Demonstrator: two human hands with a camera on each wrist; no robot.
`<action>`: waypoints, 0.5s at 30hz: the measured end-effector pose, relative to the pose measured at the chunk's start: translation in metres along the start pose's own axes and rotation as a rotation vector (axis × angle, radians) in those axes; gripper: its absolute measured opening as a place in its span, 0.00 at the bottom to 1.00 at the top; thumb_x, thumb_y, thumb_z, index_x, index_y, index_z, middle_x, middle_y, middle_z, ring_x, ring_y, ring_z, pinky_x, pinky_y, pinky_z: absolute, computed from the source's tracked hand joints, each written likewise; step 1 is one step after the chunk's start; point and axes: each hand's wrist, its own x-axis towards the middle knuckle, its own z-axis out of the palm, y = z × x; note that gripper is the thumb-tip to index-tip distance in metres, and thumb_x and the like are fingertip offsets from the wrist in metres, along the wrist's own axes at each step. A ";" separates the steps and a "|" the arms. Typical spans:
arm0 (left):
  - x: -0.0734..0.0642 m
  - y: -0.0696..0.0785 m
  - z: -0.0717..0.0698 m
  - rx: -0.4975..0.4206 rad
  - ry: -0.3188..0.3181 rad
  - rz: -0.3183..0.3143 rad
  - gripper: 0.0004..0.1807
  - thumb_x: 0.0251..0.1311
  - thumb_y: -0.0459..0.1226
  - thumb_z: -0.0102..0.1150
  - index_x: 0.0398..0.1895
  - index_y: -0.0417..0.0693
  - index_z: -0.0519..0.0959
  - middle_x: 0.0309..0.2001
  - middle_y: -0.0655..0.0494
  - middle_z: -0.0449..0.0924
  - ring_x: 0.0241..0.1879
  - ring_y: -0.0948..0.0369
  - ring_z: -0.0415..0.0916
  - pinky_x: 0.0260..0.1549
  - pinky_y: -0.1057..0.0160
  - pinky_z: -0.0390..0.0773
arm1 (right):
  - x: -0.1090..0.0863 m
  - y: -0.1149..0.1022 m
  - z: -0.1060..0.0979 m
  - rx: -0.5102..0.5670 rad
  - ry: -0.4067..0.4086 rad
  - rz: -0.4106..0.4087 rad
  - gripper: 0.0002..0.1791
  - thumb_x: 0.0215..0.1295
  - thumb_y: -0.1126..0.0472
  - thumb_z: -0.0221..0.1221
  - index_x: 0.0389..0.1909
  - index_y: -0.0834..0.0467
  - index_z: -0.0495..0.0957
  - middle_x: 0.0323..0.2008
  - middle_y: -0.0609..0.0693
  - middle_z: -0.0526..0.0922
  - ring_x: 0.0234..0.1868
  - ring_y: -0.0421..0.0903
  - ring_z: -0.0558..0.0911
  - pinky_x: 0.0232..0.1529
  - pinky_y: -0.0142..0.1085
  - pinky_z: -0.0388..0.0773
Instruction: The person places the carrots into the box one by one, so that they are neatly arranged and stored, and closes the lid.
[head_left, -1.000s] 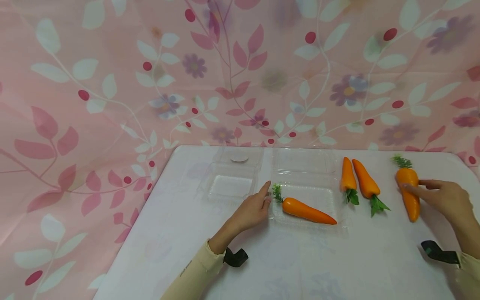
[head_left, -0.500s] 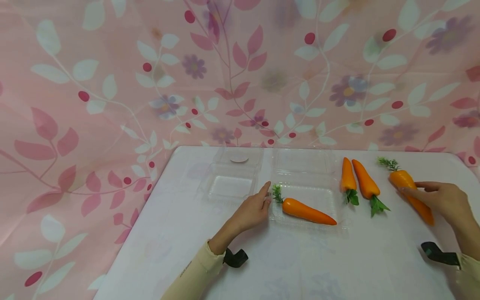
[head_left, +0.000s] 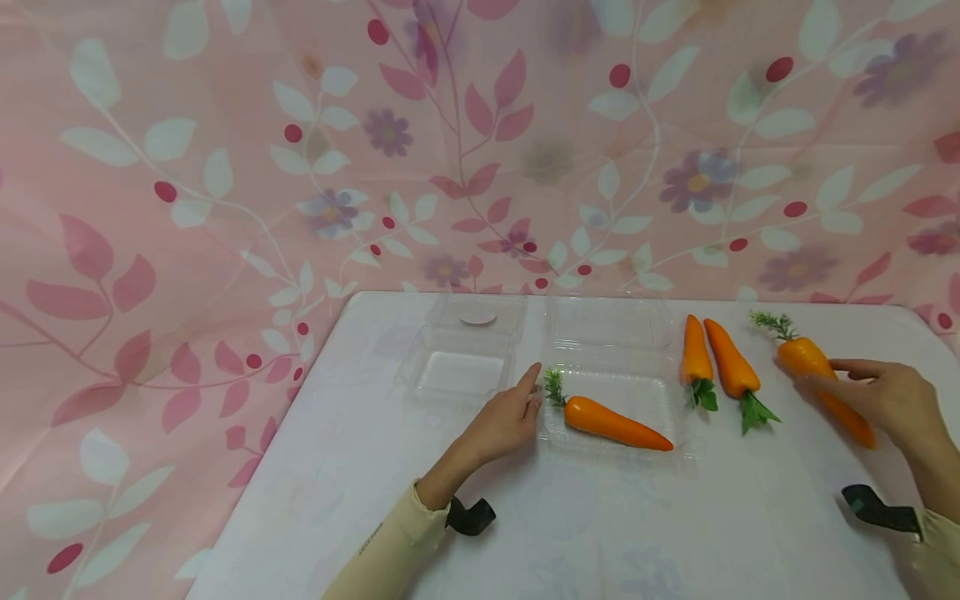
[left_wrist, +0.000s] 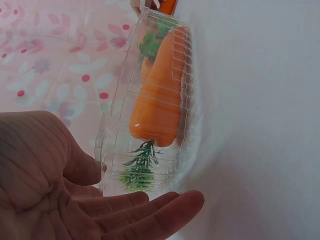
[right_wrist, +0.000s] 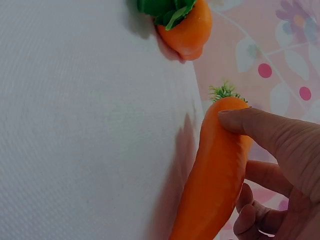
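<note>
In the head view, my right hand (head_left: pixel 885 400) holds a toy carrot (head_left: pixel 806 358) at the far right, thumb on the near side and fingers behind. Its feathery green top points back and left. The right wrist view shows the thumb pressing near the thick end of this carrot (right_wrist: pixel 215 165), whose shadow falls on the cloth. My left hand (head_left: pixel 498 423) rests at the left side of a clear plastic box (head_left: pixel 652 383), thumb tip right at the rim and fingers straight along the wall. Another carrot (head_left: pixel 615 421) lies inside that box, green top toward the left hand.
Two more carrots (head_left: pixel 696 350) lie side by side right of the box, leaves toward me. A smaller clear box (head_left: pixel 461 371) stands left of it, lid open. Both lids lean toward the back edge. Behind the white table (head_left: pixel 570 533) hangs a pink flowered cloth (head_left: pixel 480 167).
The carrot in my right hand has turned, its green top swinging left and its tip swinging right. My left hand and the boxes have kept their places.
</note>
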 end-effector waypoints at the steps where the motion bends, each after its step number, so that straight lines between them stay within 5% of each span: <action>1: 0.000 0.000 0.000 -0.001 0.000 0.000 0.31 0.76 0.36 0.43 0.77 0.41 0.51 0.63 0.44 0.74 0.63 0.52 0.71 0.62 0.51 0.68 | 0.000 -0.001 -0.001 0.003 0.000 0.000 0.49 0.62 0.35 0.61 0.63 0.77 0.64 0.50 0.78 0.63 0.46 0.70 0.63 0.36 0.52 0.70; 15: 0.000 -0.001 0.001 0.009 0.002 0.003 0.31 0.76 0.37 0.43 0.77 0.42 0.51 0.63 0.44 0.74 0.63 0.52 0.71 0.62 0.52 0.68 | -0.007 -0.011 -0.007 0.008 0.019 -0.060 0.49 0.64 0.35 0.59 0.64 0.76 0.64 0.50 0.77 0.63 0.48 0.71 0.61 0.30 0.46 0.70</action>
